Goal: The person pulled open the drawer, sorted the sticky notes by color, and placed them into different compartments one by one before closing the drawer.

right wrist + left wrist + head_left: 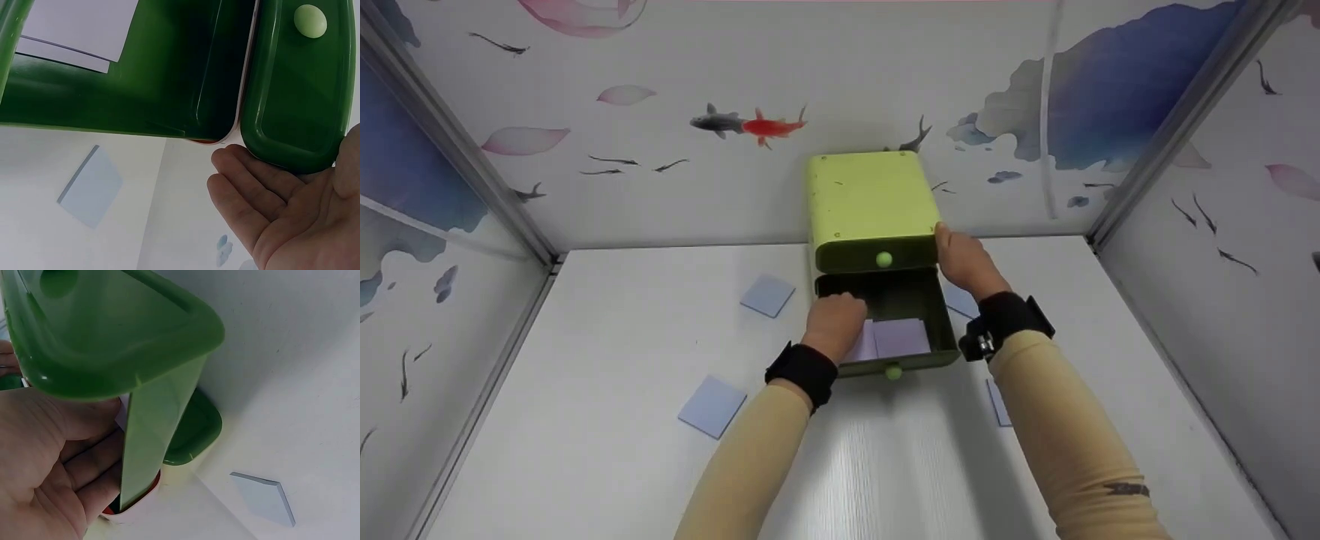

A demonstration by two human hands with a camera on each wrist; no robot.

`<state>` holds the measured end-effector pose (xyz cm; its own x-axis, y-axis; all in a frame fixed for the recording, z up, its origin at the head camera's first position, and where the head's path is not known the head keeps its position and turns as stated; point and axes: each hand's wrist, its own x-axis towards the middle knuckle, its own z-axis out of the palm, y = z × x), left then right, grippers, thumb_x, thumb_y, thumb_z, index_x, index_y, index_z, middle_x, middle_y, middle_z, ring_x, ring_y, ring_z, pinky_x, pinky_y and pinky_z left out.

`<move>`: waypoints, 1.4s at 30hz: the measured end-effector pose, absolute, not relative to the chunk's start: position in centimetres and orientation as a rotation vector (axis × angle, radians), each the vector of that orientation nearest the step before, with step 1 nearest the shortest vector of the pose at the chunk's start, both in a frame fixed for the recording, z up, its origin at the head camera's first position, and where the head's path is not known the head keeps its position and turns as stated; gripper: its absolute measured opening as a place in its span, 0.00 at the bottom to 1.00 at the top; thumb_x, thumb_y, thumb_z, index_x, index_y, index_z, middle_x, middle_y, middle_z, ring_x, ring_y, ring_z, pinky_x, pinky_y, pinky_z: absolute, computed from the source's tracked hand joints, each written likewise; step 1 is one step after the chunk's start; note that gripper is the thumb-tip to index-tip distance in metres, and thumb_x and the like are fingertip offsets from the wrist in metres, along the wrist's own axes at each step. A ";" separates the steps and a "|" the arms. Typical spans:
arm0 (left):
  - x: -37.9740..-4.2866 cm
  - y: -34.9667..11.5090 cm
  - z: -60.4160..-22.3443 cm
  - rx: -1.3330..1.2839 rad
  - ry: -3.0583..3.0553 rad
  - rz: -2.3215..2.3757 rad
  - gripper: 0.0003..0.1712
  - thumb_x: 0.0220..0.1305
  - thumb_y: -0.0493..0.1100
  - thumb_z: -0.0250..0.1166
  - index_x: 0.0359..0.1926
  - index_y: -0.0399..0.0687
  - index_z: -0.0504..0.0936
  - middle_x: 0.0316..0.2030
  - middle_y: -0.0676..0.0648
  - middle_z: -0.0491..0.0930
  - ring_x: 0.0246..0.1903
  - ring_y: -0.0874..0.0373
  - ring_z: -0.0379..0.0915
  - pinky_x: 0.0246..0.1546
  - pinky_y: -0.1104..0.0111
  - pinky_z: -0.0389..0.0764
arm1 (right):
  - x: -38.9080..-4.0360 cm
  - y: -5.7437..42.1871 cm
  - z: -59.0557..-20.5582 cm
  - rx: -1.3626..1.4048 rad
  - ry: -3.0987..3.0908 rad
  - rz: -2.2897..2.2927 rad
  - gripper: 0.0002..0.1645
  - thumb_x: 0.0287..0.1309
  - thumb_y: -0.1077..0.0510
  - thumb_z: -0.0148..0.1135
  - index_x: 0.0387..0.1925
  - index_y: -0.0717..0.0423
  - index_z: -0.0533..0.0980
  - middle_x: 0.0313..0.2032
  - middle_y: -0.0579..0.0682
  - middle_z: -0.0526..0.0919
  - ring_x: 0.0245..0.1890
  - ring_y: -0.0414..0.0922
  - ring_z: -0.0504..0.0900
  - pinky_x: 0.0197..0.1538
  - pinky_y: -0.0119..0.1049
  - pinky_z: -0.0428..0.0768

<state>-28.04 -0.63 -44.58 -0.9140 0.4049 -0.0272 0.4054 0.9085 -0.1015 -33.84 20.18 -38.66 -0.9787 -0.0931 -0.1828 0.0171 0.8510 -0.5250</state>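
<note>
A yellow-green drawer cabinet (874,195) stands by the back wall, its upper drawer front (847,259) closed. The lower drawer (896,364) is pulled out. Inside lie flat lavender squares (901,339), overlapping in the right wrist view. My left hand (836,324) reaches into the drawer at its left side, the thumb against a lavender square (121,415) that it appears to pinch. The drawer wall hides those fingertips. My right hand (967,259) rests on the cabinet's right front corner, its fingers (242,199) stretched along the side below the round knob (310,21).
Light blue squares lie on the white table (622,322): one at the upper left (769,295), one at the lower left (712,406), and others partly behind my right arm (997,403). Patterned walls (840,45) enclose the table at the back and both sides.
</note>
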 end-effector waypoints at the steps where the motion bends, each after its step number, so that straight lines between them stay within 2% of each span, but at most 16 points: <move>1: -28.0 -0.7 -44.6 0.648 3.064 -0.168 0.09 0.68 0.36 0.59 0.39 0.46 0.86 0.39 0.45 0.85 0.37 0.52 0.83 0.35 0.63 0.85 | -33.8 20.2 -38.6 -0.063 2.828 -0.802 0.46 0.75 0.41 0.12 0.64 0.74 0.64 0.67 0.71 0.64 0.67 0.65 0.63 0.71 0.56 0.61; 4: -28.0 -0.8 -44.7 0.641 3.054 -0.170 0.10 0.69 0.36 0.58 0.40 0.46 0.86 0.39 0.45 0.85 0.38 0.52 0.83 0.36 0.62 0.85 | -33.8 20.1 -38.6 -0.065 2.821 -0.801 0.46 0.75 0.42 0.12 0.67 0.74 0.61 0.68 0.71 0.63 0.68 0.66 0.63 0.71 0.56 0.61; 11: -28.2 -1.0 -45.1 0.639 3.059 -0.153 0.11 0.70 0.35 0.57 0.41 0.47 0.86 0.40 0.45 0.85 0.39 0.52 0.83 0.37 0.61 0.85 | -33.8 20.1 -38.7 -0.061 2.825 -0.800 0.46 0.75 0.41 0.13 0.65 0.74 0.63 0.67 0.71 0.64 0.67 0.65 0.64 0.70 0.56 0.62; 17: -28.1 -1.3 -45.1 0.664 3.081 -0.101 0.11 0.69 0.34 0.57 0.40 0.46 0.87 0.39 0.44 0.86 0.38 0.51 0.84 0.37 0.60 0.85 | -33.9 20.0 -38.9 -0.054 2.821 -0.779 0.46 0.75 0.41 0.12 0.68 0.73 0.60 0.68 0.71 0.62 0.68 0.65 0.63 0.71 0.56 0.61; 27: -28.1 -2.8 -42.9 0.734 3.145 0.105 0.10 0.66 0.32 0.60 0.36 0.46 0.87 0.35 0.45 0.87 0.35 0.50 0.84 0.35 0.59 0.84 | -33.9 20.1 -38.8 -0.082 2.834 -0.797 0.45 0.75 0.42 0.12 0.67 0.73 0.61 0.68 0.70 0.62 0.68 0.65 0.63 0.72 0.55 0.60; 30: -28.2 -3.1 -41.1 0.746 3.144 0.178 0.11 0.66 0.32 0.60 0.40 0.48 0.88 0.37 0.46 0.87 0.36 0.51 0.84 0.36 0.60 0.84 | -33.9 20.2 -38.8 -0.106 2.839 -0.785 0.45 0.75 0.43 0.12 0.67 0.74 0.60 0.68 0.71 0.62 0.68 0.65 0.63 0.71 0.55 0.60; 34: -28.4 -3.6 -38.3 0.735 3.155 0.274 0.10 0.68 0.38 0.61 0.45 0.50 0.87 0.42 0.49 0.87 0.40 0.53 0.84 0.38 0.62 0.84 | -33.9 20.2 -38.8 -0.105 2.839 -0.783 0.44 0.76 0.43 0.12 0.67 0.74 0.60 0.68 0.71 0.62 0.68 0.65 0.63 0.71 0.55 0.61; 37: -28.7 -4.2 -36.7 0.717 3.227 0.352 0.10 0.70 0.41 0.60 0.45 0.51 0.87 0.41 0.49 0.87 0.41 0.54 0.83 0.38 0.62 0.83 | -34.0 20.3 -38.7 -0.099 2.831 -0.795 0.44 0.76 0.43 0.13 0.68 0.74 0.60 0.68 0.71 0.62 0.68 0.65 0.63 0.71 0.56 0.60; 42: -29.5 -5.3 -36.3 0.639 3.342 0.464 0.14 0.72 0.38 0.55 0.52 0.49 0.84 0.48 0.47 0.84 0.46 0.53 0.82 0.41 0.63 0.83 | -34.0 20.3 -38.6 -0.085 2.809 -0.801 0.46 0.75 0.41 0.12 0.69 0.73 0.58 0.70 0.70 0.60 0.69 0.65 0.61 0.72 0.56 0.59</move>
<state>-29.49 -5.35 -36.26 -0.8898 0.3158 0.3295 0.3936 0.8964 0.2037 -33.98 20.33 -38.62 -0.9745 -0.1149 -0.1930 0.0042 0.8499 -0.5270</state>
